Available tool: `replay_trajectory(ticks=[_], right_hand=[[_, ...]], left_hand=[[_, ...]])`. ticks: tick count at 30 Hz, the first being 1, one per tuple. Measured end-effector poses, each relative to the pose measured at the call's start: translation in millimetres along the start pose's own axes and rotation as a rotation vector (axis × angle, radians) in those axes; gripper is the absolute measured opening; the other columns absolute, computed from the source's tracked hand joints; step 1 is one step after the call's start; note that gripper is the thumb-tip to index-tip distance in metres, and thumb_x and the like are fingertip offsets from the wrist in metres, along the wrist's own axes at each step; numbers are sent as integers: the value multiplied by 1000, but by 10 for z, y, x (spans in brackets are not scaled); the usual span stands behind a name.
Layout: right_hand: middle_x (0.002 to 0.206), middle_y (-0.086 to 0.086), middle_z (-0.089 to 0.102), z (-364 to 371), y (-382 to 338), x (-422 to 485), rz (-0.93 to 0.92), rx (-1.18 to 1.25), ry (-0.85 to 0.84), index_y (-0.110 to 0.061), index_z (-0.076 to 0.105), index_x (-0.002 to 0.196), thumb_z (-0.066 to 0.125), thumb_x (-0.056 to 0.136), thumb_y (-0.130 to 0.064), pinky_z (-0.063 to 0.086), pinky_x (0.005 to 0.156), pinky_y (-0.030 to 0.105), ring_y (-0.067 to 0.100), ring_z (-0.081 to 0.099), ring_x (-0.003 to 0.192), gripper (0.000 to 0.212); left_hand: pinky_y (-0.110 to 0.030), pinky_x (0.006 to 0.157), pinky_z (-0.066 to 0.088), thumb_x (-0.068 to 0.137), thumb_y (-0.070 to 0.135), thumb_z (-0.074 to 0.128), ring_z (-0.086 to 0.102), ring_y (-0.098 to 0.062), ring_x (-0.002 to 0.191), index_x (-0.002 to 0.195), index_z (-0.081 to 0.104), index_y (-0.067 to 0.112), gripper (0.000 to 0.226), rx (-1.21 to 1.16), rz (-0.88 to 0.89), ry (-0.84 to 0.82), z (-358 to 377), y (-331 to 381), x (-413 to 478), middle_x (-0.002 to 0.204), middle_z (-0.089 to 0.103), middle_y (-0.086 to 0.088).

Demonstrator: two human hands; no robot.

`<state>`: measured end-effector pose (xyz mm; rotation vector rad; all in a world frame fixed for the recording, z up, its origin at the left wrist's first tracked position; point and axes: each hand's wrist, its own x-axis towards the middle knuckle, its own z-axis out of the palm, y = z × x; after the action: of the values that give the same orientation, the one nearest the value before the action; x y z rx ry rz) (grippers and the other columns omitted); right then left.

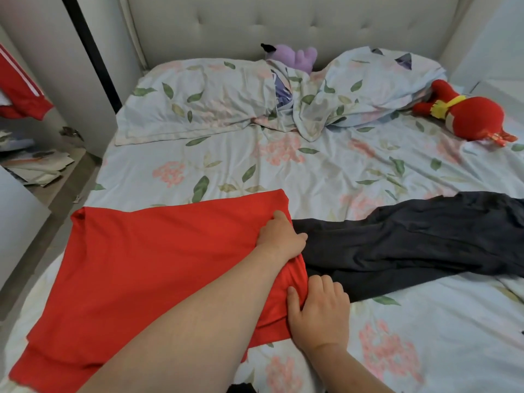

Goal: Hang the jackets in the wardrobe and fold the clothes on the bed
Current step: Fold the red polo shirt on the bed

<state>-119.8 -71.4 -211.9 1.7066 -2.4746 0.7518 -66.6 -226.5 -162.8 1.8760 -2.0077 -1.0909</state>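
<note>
A red garment [147, 251] lies spread flat over the near left part of the bed [312, 177]. My left hand [279, 236] reaches across it and grips its far right edge, fingers curled under the cloth. Closer to me, my right hand [317, 310] pinches the same right edge, thumb on top of the red fabric. A dark navy garment [411, 242] lies stretched out to the right, its left end touching the red one beside my left hand. A red jacket with white stripes [19, 89] hangs at the far left edge of view.
Two floral pillows [198, 106] lie at the headboard, with a purple plush toy [297, 56] between them and a red plush toy [467, 112] at the right. Papers [34, 165] are piled on the floor at left, beside a white wardrobe panel [56, 52].
</note>
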Motion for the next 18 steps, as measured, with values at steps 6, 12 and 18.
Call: replay_trajectory(ticks=[6,12,18], right_hand=[[67,-2,47,-88,0,-31,4,29,-34,-15,51,69,56,81,-40,38,61,38,25,43,63,29],[60,0,55,-383,-736,-3,158,488,-276,-27,52,73,69,78,-14,43,56,31,16,55,61,22],[71,-9,60,-427,-2039,-88,-163,579,-547,-47,40,102,60,78,-26,40,57,15,5,58,64,38]], left_hand=[[-30,68,41,79,5,56,58,-26,87,100,38,12,29,-344,17,31,-193,-233,-193,89,50,-1],[-28,60,45,75,2,54,58,-23,71,85,57,11,13,-796,-52,-55,-904,-407,-318,79,58,-6],[-22,52,49,75,-13,44,59,-19,51,82,68,10,34,-1111,-90,23,-1795,-1189,-573,64,62,-9]])
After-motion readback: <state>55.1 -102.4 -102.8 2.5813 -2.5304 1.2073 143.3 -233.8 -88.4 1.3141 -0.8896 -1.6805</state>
